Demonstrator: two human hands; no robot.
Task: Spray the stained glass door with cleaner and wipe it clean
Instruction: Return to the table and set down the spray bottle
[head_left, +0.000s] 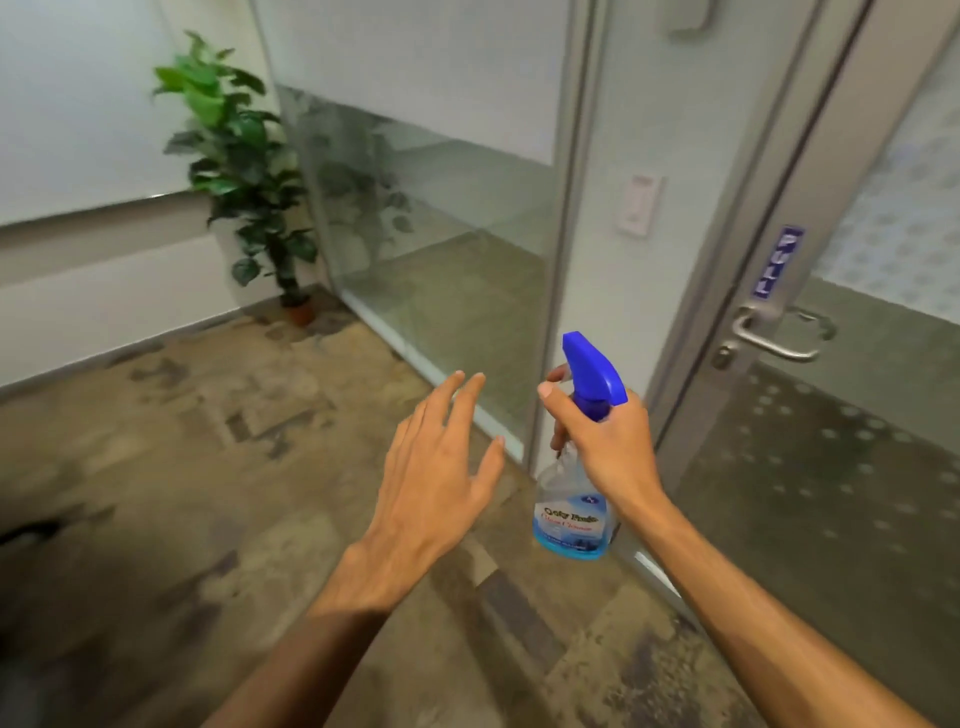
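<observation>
The patterned carpet floor (182, 467) spreads out to the left of the glass door (831, 441), which fills the right side of the view in a metal frame, its lower pane scattered with pale spots. Left of the door, past its frame, a glass partition (441, 234) runs back to a corner where a potted plant (239, 171) stands, well apart from the door. The person's left hand (436, 478) hovers left of the door over the carpet, fingers straight and spread, holding nothing. The right hand (608, 441) is just in front of the door's frame, fingers curled round the neck of the spray bottle (571, 514), which it holds roughly upright beside the door's left edge, blue trigger head on top and blue liquid low in the clear body. On the door's left stile sit a metal lever handle (774, 343) and, above it, a blue sticker (777, 262). A white wall switch (640, 205) is mounted just left of the door frame.
</observation>
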